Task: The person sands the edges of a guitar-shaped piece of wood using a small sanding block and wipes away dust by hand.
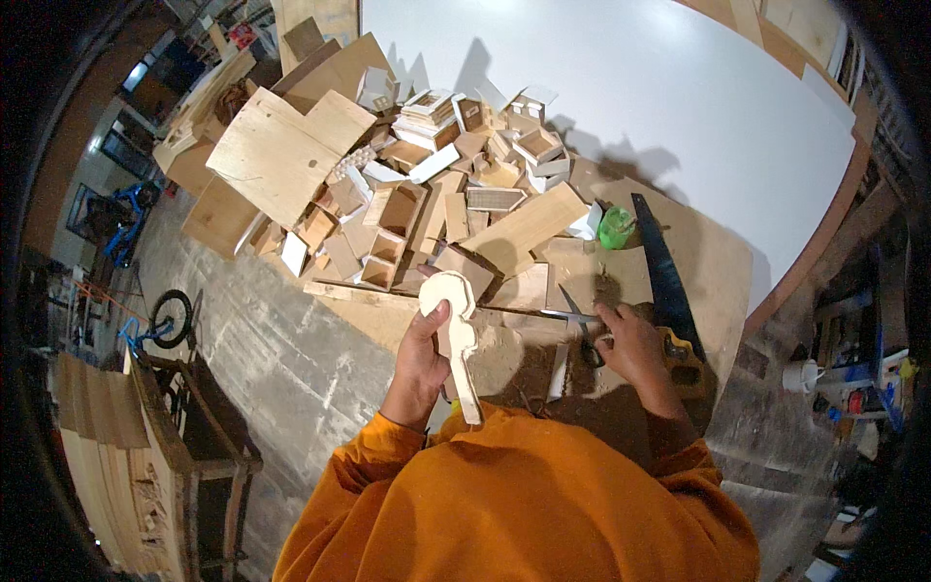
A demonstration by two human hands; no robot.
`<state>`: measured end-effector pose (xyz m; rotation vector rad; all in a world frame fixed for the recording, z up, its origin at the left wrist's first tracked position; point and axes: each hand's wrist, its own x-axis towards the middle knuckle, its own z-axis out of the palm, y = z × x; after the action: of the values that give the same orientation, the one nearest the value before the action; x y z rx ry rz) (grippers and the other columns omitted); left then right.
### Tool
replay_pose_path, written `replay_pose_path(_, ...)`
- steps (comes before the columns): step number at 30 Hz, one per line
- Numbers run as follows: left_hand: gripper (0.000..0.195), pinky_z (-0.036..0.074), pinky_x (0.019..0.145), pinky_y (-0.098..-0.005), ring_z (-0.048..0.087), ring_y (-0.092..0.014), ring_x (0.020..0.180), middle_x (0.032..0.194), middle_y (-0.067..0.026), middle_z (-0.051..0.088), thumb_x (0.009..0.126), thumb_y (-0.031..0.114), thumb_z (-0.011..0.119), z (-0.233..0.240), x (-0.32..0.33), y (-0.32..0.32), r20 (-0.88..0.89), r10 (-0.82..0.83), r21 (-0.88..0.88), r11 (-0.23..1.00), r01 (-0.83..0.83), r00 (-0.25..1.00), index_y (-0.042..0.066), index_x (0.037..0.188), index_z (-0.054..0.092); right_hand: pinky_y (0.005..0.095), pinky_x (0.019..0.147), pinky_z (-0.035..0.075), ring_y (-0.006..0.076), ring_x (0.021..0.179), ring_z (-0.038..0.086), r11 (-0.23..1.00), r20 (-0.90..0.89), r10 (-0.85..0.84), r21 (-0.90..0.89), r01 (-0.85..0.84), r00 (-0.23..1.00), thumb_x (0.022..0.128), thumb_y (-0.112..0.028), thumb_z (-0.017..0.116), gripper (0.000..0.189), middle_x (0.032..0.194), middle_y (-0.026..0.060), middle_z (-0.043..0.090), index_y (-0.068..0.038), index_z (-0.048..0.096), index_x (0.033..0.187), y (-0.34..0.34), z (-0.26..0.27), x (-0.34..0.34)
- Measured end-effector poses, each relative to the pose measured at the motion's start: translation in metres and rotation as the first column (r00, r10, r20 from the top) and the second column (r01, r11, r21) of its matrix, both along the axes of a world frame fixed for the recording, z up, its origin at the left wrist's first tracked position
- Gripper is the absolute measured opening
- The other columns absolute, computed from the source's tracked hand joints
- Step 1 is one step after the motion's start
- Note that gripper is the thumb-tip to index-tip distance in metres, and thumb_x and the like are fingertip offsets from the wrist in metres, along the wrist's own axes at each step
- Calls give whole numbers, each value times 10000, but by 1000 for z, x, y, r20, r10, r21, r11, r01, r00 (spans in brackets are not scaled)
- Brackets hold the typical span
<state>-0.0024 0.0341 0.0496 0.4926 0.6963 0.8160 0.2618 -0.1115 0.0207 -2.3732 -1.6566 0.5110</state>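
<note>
My left hand (425,345) holds a flat, pale wooden cutout (460,327) with a rounded head, a wavy edge and a long narrow stem. My thumb presses on its face, and the stem hangs down towards my orange sleeve and shirt. To the right, my right hand (634,345) has its fingers and thumb at the handles of a pair of scissors (574,316), whose blades are spread apart. The scissors are over the near part of the wooden worktop (502,356). A handsaw (665,276) with a yellowish handle lies just right of that hand.
Wooden offcuts and small open boxes (396,211) are heaped ahead, with a large notched board (280,153) at left. A green container (616,228) stands near the saw. A white panel (618,94) spans the back. Left on the concrete floor is a wooden frame (189,436).
</note>
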Motion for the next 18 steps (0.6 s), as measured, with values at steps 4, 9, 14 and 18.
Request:
replay_pose_path(4, 380, 503, 744, -311, 596, -180, 897, 1030, -58, 603, 833, 166, 628, -1, -5, -1, -104, 65, 143, 988, -50, 992, 44, 1175, 515, 445, 816, 472, 376, 986, 565, 989, 13, 108, -101, -106, 994, 704, -262, 727, 629, 1136, 241, 526, -109, 485, 1264, 7, 18, -5)
replay_pose_path(9, 381, 510, 767, -340, 602, -193, 918, 1031, -49, 614, 830, 193, 631, 0, -14, -3, -172, 80, 156, 986, -53, 982, 61, 1170, 521, 439, 695, 497, 344, 839, 606, 974, 95, 227, -41, -224, 969, 668, -275, 736, 564, 894, 157, 580, -73, 544, 1158, 6, -12, 4)
replay_pose_path(14, 399, 463, 856, -353, 563, -190, 1015, 1105, -17, 590, 837, 203, 624, 0, -17, -12, -143, 142, 89, 987, -130, 979, 86, 1201, 509, 383, 714, 510, 291, 858, 635, 945, -299, 108, -266, -192, 948, 648, -177, 714, 562, 943, 182, 626, -35, 532, 1160, 15, 8, 26)
replay_pose_path(18, 416, 463, 850, -354, 564, -199, 1013, 1124, -16, 582, 846, 218, 617, 9, -14, -16, -122, 139, -21, 990, -142, 983, 95, 1223, 489, 251, 608, 462, 89, 707, 551, 986, -658, 112, 165, -3, 745, 728, -73, 686, 356, 817, 17, 584, -25, 525, 1041, -1, -21, 21)
